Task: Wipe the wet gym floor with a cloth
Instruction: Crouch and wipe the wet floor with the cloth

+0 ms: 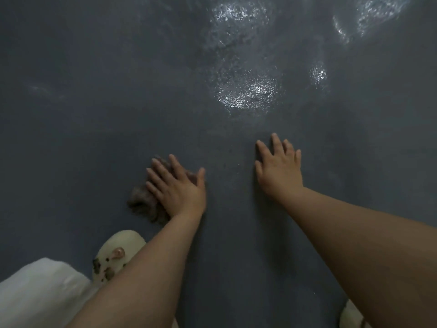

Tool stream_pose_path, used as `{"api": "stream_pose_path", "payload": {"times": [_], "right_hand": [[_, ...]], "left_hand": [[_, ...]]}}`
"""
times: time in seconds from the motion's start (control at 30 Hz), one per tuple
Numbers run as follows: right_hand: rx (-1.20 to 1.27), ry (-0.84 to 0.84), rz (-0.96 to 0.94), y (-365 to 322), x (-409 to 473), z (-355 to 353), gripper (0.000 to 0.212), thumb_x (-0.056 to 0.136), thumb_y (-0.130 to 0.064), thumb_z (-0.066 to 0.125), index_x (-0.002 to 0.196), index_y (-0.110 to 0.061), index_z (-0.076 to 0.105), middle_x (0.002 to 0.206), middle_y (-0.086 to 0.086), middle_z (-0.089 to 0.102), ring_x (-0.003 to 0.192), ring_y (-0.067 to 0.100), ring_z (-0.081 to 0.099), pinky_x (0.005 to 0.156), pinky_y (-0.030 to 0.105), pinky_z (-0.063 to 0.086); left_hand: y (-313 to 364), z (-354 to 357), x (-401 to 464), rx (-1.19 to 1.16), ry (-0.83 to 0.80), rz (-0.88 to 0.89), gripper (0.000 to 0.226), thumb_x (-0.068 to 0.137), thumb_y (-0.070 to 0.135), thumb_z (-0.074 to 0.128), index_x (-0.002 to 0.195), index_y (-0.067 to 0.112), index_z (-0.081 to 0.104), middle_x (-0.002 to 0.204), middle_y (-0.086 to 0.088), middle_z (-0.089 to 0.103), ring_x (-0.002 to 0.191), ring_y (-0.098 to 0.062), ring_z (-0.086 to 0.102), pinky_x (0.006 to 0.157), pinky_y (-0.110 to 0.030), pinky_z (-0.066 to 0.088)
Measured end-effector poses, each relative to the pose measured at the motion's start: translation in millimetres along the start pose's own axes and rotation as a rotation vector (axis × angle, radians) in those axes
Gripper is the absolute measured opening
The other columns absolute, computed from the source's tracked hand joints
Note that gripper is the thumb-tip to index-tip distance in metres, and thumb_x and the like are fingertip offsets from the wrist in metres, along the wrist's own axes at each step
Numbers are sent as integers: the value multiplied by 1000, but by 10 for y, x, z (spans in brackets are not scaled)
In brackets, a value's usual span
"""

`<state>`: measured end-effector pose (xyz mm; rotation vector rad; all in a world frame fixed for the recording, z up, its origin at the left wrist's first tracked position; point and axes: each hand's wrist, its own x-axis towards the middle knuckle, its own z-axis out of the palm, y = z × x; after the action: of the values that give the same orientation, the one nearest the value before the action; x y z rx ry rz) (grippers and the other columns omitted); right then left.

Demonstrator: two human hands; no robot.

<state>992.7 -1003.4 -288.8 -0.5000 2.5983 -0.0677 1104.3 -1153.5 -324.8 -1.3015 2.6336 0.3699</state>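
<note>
A crumpled brownish-grey cloth (144,200) lies bunched on a dark grey gym floor (94,126), pinned beneath the person's left hand (176,188). The rag looks soft and fuzzy, its edges blurred; a rumpled lobe sticks out past the little-finger side of the hand, near the wrist, and a smaller tuft shows beyond the fingertips. The left hand lies flat on top of it, fingers straight and slightly spread, thumb angled out to the right, the palm pressing the fabric down rather than gripping it.

Well apart to the right, the right hand (279,169) rests palm-down on the bare floor, fingers extended and splayed, holding nothing. Both forearms are bare and reach in from the bottom edge of the view.

The floor has a fine, pebbled, rubbery-looking texture. Around the hands it reads matte and even. Farther ahead, beyond the fingertips, a rounded wet patch (248,93) glistens with speckled white highlights, and more shiny wet areas (236,13) spread across the top of the view, their outlines irregular and blotchy.

At lower left, a rounded cream shoe (118,252) with dark mottled spots and a small pink ornament sits on the floor just behind the cloth, next to pale fabric of a trouser leg (40,294). A sliver of a second cream shoe (351,316) shows at the bottom right, under the right forearm.
</note>
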Motion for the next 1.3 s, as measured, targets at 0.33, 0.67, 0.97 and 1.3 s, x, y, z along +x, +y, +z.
{"api": "stream_pose_path", "payload": {"times": [0.33,0.67,0.97,1.3], "right_hand": [[35,63,-54,146,12,36,51,99,-35,37,148,-32,25,159,4,11,142,30,14,116,43,8],[87,62,-38,188,6,-13,48,100,-32,34,148,-23,30,158,6,13,141,28,16,116,40,9],[187,179,138,294,174,-116,42,100,-30,37,140,-19,41,153,12,23,137,33,21,115,45,14],[179,133,193,399,328,-218,48,100,-35,31,148,-29,27,159,7,7,142,33,9,115,50,6]], "left_hand": [[42,88,-113,404,-180,1419,70,81,62,32,140,26,44,147,-7,41,136,-29,33,112,-40,10],[479,-139,549,179,-70,226,73,96,53,28,150,22,-11,158,-7,-16,145,-30,-14,111,-56,-11],[614,164,-343,316,-218,1144,64,81,57,31,134,29,52,145,-8,43,136,-30,29,110,-49,9],[758,-349,1335,263,-135,442,61,97,53,22,149,36,-8,158,5,-16,144,-23,-17,106,-66,-9]]}}
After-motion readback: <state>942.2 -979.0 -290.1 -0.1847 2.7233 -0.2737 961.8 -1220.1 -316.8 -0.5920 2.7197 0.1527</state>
